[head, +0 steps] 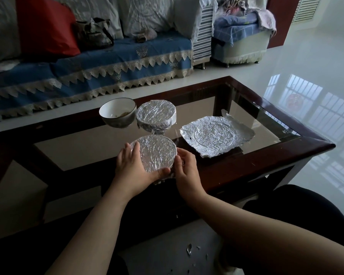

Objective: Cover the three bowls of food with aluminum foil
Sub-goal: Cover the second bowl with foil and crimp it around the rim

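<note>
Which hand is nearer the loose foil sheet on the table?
Right. The right hand grips the near foil-covered bowl on its right side, the side facing the loose foil sheet. The left hand grips the bowl's left side, farther from the sheet. Neither touches the sheet.

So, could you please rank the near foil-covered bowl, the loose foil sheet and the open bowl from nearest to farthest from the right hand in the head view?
From the right hand:
1. Near foil-covered bowl: touching, just left.
2. Loose foil sheet: beyond, to the right.
3. Open bowl: far left, at the table's back.
</note>
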`<state>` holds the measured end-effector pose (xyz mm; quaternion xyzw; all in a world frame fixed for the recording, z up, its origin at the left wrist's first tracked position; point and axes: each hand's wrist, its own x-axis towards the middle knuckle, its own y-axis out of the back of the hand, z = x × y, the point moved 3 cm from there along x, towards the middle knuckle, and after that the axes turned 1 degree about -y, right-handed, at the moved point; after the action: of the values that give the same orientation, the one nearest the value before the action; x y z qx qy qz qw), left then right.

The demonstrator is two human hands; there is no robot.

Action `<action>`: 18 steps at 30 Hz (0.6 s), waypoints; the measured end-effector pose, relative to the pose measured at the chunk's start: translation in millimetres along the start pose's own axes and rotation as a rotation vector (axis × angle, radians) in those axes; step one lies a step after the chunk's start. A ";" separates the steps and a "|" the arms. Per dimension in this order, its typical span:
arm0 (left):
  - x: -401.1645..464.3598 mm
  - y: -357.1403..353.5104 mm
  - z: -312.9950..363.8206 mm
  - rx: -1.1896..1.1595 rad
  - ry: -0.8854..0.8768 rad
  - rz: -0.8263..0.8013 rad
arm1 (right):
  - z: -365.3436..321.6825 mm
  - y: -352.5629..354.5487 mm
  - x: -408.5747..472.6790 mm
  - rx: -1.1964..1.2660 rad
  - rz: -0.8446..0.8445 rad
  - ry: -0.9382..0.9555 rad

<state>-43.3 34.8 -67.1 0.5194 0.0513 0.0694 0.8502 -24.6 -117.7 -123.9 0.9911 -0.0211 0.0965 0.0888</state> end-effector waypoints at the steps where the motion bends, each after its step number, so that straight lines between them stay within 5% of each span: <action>1: -0.1 0.0 0.7 -0.004 0.006 0.006 | 0.4 -0.7 0.5 0.020 0.008 -0.022; 18: -0.6 -6.8 4.6 0.006 0.042 0.111 | 6.9 -11.0 17.1 0.245 0.200 -0.363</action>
<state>-42.8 27.6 -71.1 0.5225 0.0405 0.1274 0.8421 -5.8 -108.6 -129.2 0.9886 -0.1231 -0.0732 -0.0474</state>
